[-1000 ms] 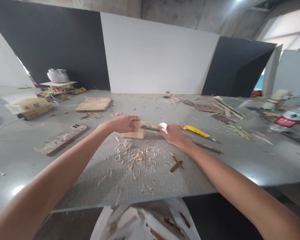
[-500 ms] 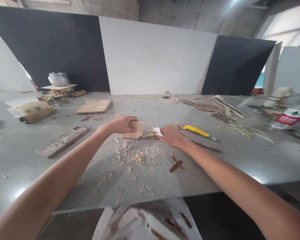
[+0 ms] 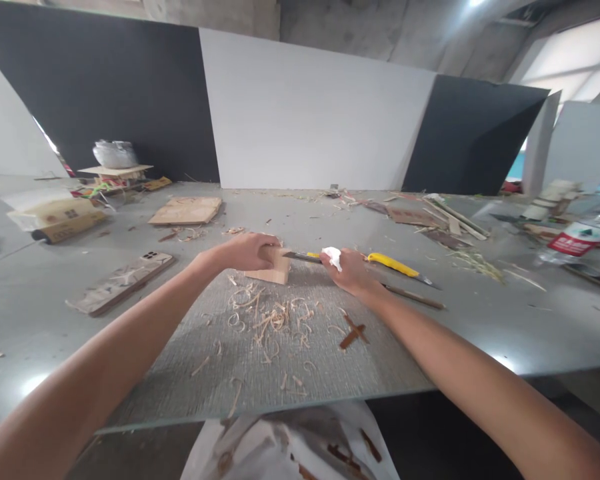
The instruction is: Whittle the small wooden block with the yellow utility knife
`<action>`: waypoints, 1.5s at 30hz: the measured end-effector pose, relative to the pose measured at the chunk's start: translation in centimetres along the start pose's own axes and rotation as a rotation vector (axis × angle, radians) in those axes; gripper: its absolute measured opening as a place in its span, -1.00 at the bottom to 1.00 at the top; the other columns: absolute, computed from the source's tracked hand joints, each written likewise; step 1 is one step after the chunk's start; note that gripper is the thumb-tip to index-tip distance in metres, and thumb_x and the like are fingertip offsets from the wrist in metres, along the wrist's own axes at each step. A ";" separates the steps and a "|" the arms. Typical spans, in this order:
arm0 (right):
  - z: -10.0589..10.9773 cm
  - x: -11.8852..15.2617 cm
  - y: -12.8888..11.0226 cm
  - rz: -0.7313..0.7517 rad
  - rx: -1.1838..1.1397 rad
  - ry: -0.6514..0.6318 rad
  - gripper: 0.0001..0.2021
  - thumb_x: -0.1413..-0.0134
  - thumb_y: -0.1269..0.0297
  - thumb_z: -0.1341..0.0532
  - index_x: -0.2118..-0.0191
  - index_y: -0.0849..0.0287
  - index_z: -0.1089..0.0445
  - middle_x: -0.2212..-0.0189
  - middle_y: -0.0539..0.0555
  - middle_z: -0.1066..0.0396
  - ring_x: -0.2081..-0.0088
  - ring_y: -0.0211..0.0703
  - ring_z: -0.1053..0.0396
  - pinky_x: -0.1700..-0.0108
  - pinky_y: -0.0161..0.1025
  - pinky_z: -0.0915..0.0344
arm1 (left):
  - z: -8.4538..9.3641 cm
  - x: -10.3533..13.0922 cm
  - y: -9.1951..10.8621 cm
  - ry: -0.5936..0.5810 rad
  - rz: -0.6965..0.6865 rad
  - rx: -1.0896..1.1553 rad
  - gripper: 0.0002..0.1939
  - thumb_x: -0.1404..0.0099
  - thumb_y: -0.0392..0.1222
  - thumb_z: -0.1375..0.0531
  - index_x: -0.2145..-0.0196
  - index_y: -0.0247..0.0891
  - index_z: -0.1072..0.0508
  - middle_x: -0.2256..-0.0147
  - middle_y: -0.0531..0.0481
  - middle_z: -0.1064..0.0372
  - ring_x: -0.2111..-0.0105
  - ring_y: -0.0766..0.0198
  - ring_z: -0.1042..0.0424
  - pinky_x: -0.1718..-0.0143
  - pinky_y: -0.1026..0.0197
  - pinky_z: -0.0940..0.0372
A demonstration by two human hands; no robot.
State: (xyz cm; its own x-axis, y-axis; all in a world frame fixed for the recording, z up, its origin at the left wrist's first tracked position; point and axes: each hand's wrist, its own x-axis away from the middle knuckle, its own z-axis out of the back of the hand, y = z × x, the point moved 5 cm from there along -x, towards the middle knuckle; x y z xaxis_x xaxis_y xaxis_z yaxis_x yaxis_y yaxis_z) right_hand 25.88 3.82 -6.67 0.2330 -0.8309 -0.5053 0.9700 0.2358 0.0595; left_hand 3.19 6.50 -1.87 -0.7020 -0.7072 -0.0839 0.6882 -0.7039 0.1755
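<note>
My left hand (image 3: 260, 251) is closed on the far left part of a small pale wooden block (image 3: 275, 272), its fingers curled over the top. The block stands tilted on the grey textured mat (image 3: 190, 360). My right hand (image 3: 347, 267) grips a narrow-bladed knife (image 3: 300, 256) with a bit of yellow near the hand. The blade points left and its tip meets the block's upper right edge. Something white (image 3: 333, 256), like tissue or a wrap, sits at my right thumb. Curled wood shavings (image 3: 277, 317) lie in front of the block.
Right of my hand lie a yellow-handled knife (image 3: 393, 264) and a thin brown rod (image 3: 415, 296). Crossed brown strips (image 3: 354, 332) are nearer me. A phone (image 3: 125, 283) and a wooden board (image 3: 186, 210) lie left. A bottle (image 3: 575, 240) and wood scraps (image 3: 450, 220) are right.
My right hand has drawn slightly right and the blade has risen from the block's lower right side to its upper edge. The block has tilted a little in my left hand.
</note>
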 end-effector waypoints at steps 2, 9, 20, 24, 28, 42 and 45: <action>0.0 0.0 0.0 0.001 0.005 -0.008 -0.45 -0.23 0.01 0.18 0.43 0.21 -0.44 0.56 0.18 -0.39 0.49 -0.10 -0.32 0.42 -0.22 0.04 | 0.0 0.0 -0.1 0.000 0.003 -0.006 -0.51 -0.04 -0.10 -0.12 0.01 -0.04 -0.32 0.10 0.02 -0.42 0.22 0.20 -0.38 0.26 0.23 -0.17; -0.3 -0.4 0.2 -0.025 0.032 -0.095 -0.35 -0.22 -0.08 0.23 0.52 0.23 -0.43 0.62 0.20 -0.37 0.55 -0.12 -0.29 0.46 -0.21 0.05 | -0.1 -0.1 -0.2 -0.006 0.019 -0.002 -0.50 -0.05 -0.08 -0.13 0.00 -0.05 -0.31 0.07 0.00 -0.40 0.19 0.20 -0.37 0.25 0.22 -0.18; -0.4 0.0 -1.7 0.286 0.086 -0.165 -0.43 -0.21 -0.05 0.13 0.46 0.19 -0.48 0.56 0.16 -0.45 0.51 -0.15 -0.33 0.47 -0.23 0.15 | 0.1 0.0 -0.3 0.013 0.018 -0.026 -0.52 -0.06 -0.12 -0.11 0.01 -0.09 -0.34 0.11 -0.01 -0.42 0.22 0.19 -0.38 0.28 0.24 -0.15; 0.1 0.0 -0.5 0.098 0.089 -0.060 -0.40 -0.24 -0.02 0.16 0.51 0.25 -0.45 0.60 0.19 -0.40 0.52 -0.15 -0.30 0.45 -0.23 0.11 | 0.0 -0.1 -0.3 0.017 0.005 -0.025 -0.52 -0.06 -0.13 -0.11 0.01 -0.05 -0.33 0.11 0.02 -0.42 0.22 0.20 -0.38 0.29 0.24 -0.15; 0.3 0.2 -0.2 0.069 0.038 -0.021 -0.48 -0.25 0.05 0.14 0.43 0.22 -0.46 0.60 0.14 -0.38 0.52 -0.18 -0.28 0.44 -0.24 0.09 | -0.1 -0.1 -0.2 0.014 -0.005 -0.002 -0.52 -0.07 -0.12 -0.11 0.00 -0.06 -0.32 0.09 0.01 -0.41 0.22 0.22 -0.38 0.28 0.24 -0.15; 0.1 -0.2 0.2 0.000 0.141 -0.071 -0.34 -0.24 -0.05 0.21 0.56 0.25 -0.43 0.64 0.21 -0.38 0.58 -0.16 -0.28 0.49 -0.23 0.13 | -0.1 0.0 -0.4 0.015 0.026 -0.010 -0.50 -0.06 -0.07 -0.13 -0.01 -0.03 -0.31 0.07 0.02 -0.39 0.19 0.19 -0.36 0.27 0.22 -0.17; 0.2 -0.1 -0.6 0.101 0.119 -0.121 -0.36 -0.22 -0.07 0.19 0.50 0.24 -0.47 0.60 0.20 -0.42 0.56 -0.16 -0.31 0.49 -0.24 0.13 | -0.1 -0.1 -0.5 0.008 0.044 -0.022 -0.48 -0.05 -0.06 -0.14 -0.02 -0.05 -0.30 0.08 0.00 -0.40 0.19 0.17 -0.37 0.27 0.22 -0.17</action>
State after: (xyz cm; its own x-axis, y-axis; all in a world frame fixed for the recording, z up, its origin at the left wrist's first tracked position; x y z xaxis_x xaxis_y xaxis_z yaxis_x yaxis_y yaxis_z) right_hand 25.26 3.66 -6.47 0.3294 -0.8623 -0.3847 0.9410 0.2660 0.2093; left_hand 2.89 6.92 -2.01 -0.6692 -0.7383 -0.0843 0.7227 -0.6731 0.1573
